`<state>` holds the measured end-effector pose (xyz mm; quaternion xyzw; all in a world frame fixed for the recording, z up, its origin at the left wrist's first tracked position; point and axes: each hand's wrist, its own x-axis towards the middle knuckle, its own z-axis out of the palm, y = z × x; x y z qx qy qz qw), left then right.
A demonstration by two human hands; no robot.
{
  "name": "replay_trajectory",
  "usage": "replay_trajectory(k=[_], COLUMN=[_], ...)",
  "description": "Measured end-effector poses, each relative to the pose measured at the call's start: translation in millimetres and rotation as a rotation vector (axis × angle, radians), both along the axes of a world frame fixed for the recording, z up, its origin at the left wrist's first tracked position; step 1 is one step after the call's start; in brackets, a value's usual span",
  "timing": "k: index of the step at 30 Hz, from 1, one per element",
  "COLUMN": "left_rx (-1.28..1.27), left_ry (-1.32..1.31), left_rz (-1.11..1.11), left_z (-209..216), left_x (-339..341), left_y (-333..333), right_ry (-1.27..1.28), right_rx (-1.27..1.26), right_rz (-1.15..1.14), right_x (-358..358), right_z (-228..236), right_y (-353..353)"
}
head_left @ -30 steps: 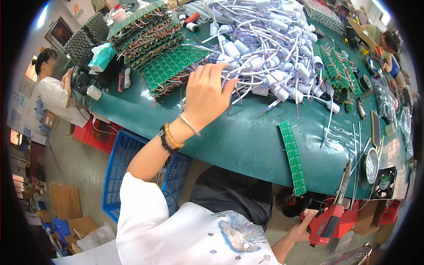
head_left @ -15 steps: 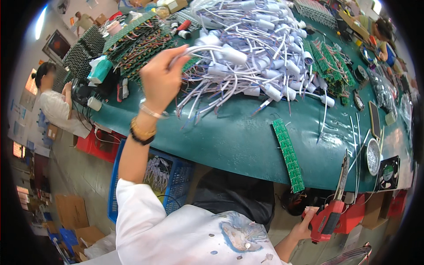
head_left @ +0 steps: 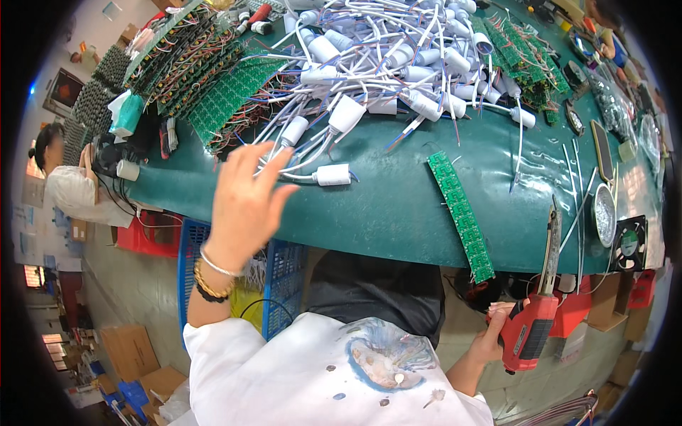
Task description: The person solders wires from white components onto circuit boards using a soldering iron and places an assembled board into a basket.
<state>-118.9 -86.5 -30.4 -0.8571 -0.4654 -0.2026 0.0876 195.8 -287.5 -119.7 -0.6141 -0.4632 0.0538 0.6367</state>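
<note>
hovering at the near edge of a heap of white lamp holders [head_left: 348,113], the left hand [head_left: 245,202] is keeping its thumb apart from its fingers, which are partly covering some cable ends. the right hand [head_left: 489,337] is clamping on a red-and-black hand tool [head_left: 529,334], whose long, narrow metal nose is pointing up toward the counter [head_left: 362,192]. the two hands are staying well apart.

the lamp holders are lying on the counter, looking smooth, cylindrical and matte white, and each visible cable is ending in thin blue and brownish wires. three holders are lying nearest the left hand, one of them lying almost sideways on bare green surface; the rest are overlapping too much for counting.

one green circuit-board strip [head_left: 460,216] is lying alone, its lower end reaching the counter's near edge. two groups of circuit boards are flanking the heap: one stack [head_left: 195,67] to the left, one bundle [head_left: 522,64] to the right. one metal bowl [head_left: 604,215] and one black fan [head_left: 629,243] are sitting at far right. one blue basket [head_left: 284,287] is standing below the counter.
</note>
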Motion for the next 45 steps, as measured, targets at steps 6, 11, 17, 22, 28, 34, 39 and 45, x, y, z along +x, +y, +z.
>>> replay_trajectory(k=[6,11,17,22,28,34,39,45], left_rx=[-0.152,-0.275,-0.356,-0.437,-0.947,-0.798,-0.592,-0.442], left_ry=[-0.002,-0.407,-0.488,-0.464,-0.325,-0.33,-0.342,-0.297], left_rz=[-0.115,-0.434,-0.694,-0.804,-0.996,-0.901,-0.869,-0.814], left_z=[-22,-25,-24,-26,-23,-14,-14,-14], left_x=[53,70,109,119,107,105,109,109], left_y=[10,-1,-35,-44,-40,-45,-48,-60], right_ry=[0.046,-0.031,-0.154,0.072,0.072,0.158,-0.025,0.162], right_rx=[-0.053,-0.02,-0.41,-0.31,-0.562,-0.572,-0.564,-0.637], right_rz=[0.07,0.255,0.25,0.159,0.523,0.609,0.558,0.503], right_x=[-7,-14,-42,-55,-37,-33,-42,-44], right_z=[9,18,36,39,56,60,52,56], right_y=[1,5,26,44,32,36,36,37])
